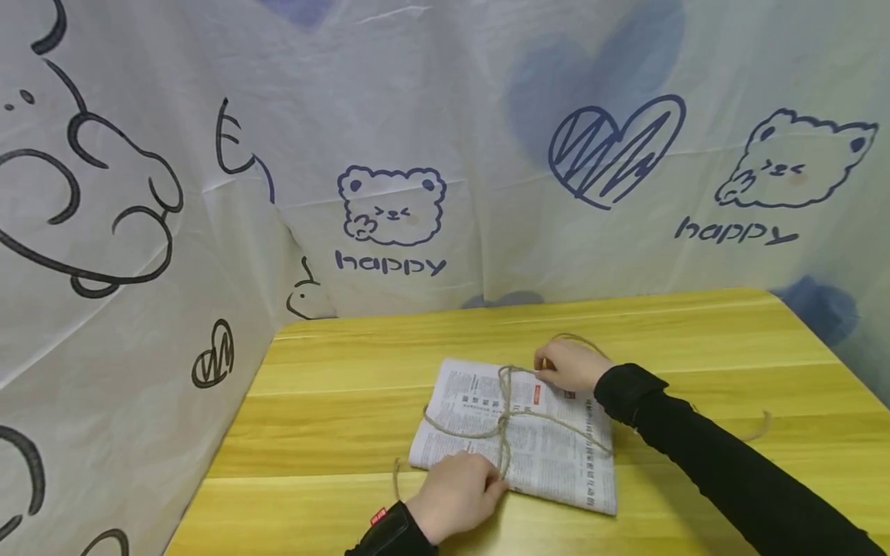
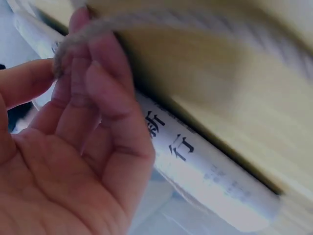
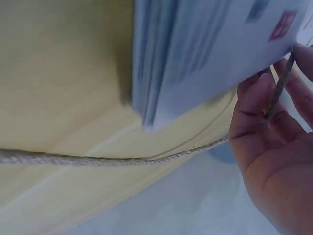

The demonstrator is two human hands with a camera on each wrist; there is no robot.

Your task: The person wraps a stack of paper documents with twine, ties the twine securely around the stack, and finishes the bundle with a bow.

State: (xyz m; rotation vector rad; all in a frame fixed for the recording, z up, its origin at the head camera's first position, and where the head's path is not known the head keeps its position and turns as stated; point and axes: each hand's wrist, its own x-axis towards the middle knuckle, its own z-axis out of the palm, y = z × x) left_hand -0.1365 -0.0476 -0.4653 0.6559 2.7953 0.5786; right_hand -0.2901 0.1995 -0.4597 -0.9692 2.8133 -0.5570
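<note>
A folded stack of newspaper (image 1: 473, 394) lies on the table, with brown twine (image 1: 556, 421) crossing over its top. The strands meet near the middle of the stack. At the near edge, my left hand (image 1: 459, 490) pinches the twine between thumb and fingers; in the left wrist view a length of twine (image 2: 166, 18) arcs away from the fingertips, beside the rolled-looking folded edge of the paper (image 2: 210, 171). My right hand (image 1: 572, 365) is at the far edge. It pinches twine (image 3: 282, 81) close to the paper, as the right wrist view shows.
The yellow wood-grain table (image 1: 334, 401) carries loose twine ends, one left of the stack (image 1: 396, 479) and another to the right (image 1: 763, 426). A white cloth (image 1: 487, 232) printed with bears and hearts hangs behind and along the sides.
</note>
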